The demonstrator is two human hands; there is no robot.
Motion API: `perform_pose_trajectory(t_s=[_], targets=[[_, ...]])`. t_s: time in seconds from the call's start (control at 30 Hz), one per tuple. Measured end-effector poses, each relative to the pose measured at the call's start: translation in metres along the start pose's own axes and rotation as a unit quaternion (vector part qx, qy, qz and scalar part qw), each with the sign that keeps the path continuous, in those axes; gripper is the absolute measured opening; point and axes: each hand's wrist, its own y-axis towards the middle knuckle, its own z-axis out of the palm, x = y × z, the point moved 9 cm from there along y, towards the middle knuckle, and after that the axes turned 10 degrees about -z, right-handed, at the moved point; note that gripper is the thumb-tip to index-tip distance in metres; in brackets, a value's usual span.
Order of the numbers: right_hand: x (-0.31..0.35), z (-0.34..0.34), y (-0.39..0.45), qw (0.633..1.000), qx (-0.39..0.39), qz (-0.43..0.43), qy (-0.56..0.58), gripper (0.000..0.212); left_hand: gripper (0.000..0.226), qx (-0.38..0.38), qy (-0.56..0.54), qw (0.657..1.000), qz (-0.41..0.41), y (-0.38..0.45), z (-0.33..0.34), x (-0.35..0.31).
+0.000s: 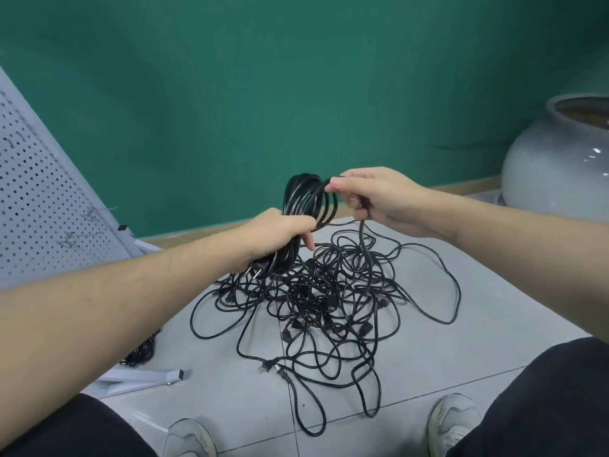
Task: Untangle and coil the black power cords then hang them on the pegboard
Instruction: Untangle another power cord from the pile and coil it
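Several glossy black loops form the coil.

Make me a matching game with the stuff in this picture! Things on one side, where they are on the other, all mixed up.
Things:
1. coiled cord
2. tangled cords
3. pegboard
4. big grey pot

Places:
A. far right, by the green wall
B. held in the left hand, with the right hand pinching its loose end
C. far left, leaning
D. spread on the floor tiles between the person's knees

Pairs: 1-B, 2-D, 3-C, 4-A
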Motion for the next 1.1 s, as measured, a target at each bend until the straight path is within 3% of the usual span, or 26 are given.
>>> perform_pose_trajectory(t_s=[0.17,0.33,0.6,0.7,0.8,0.87,0.97,1.03,1.1], targets=[[0.021,-0.002,0.001,0.983,-0.083,-0.092,-0.135,0.020,0.030,0.026,-0.082,0.996,0.003,-0.005,0.006,-0.003],[0.015,0.013,0.001,0.991,-0.103,-0.078,-0.021,0.024,0.011,0.057,-0.155,0.986,0.037,-0.011,0.020,-0.018],[0.012,0.019,0.006,0.976,-0.171,-0.029,0.130,0.036,0.015,0.094,-0.189,0.977,0.033,-0.015,0.028,-0.021],[0.003,0.022,0.004,0.973,-0.173,0.003,0.151,0.038,0.032,0.138,-0.220,0.964,0.060,-0.017,0.036,-0.023],[0.004,0.021,0.004,0.969,-0.185,0.009,0.162,0.039,0.027,0.167,-0.273,0.946,0.045,-0.019,0.043,-0.023],[0.002,0.020,0.005,0.954,-0.192,0.022,0.227,0.035,0.029,0.158,-0.321,0.933,0.049,-0.019,0.042,-0.027],[-0.009,0.027,0.003,0.963,-0.121,0.051,0.234,0.042,0.027,0.126,-0.389,0.910,0.067,-0.016,0.030,-0.031],[-0.022,0.038,-0.005,0.984,-0.028,0.071,0.161,0.041,0.016,0.121,-0.422,0.895,0.080,-0.014,0.021,-0.034],[-0.034,0.053,-0.017,0.987,0.079,0.103,0.099,0.034,0.019,0.119,-0.449,0.881,0.091,-0.014,0.012,-0.037]])
